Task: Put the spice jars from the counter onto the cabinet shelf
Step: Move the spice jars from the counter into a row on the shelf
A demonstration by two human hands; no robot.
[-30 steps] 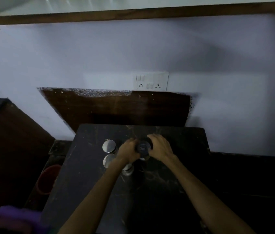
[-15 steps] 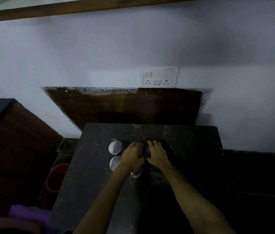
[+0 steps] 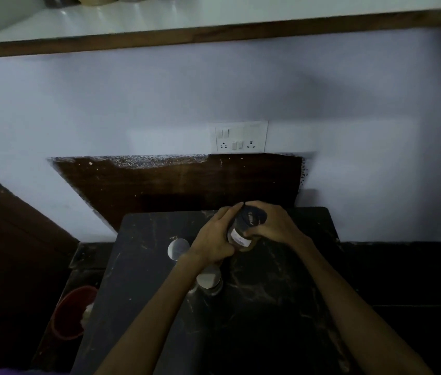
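Head view over a dark, marbled surface [image 3: 268, 307] in dim light: both hands hold one black-lidded spice jar [image 3: 245, 226], tilted, above the surface's far edge. Left hand [image 3: 214, 239] wraps its fingers around the jar's left side; right hand [image 3: 276, 226] curls around the right side, thumb near the white label. Two steel-lidded jars stand on the surface beside the left wrist, one [image 3: 178, 249] toward the left edge, one [image 3: 209, 278] nearer the person. A white cabinet shelf [image 3: 214, 20] runs overhead, jar bases just visible at its top edge. A switchboard [image 3: 238, 136] sits on the wall
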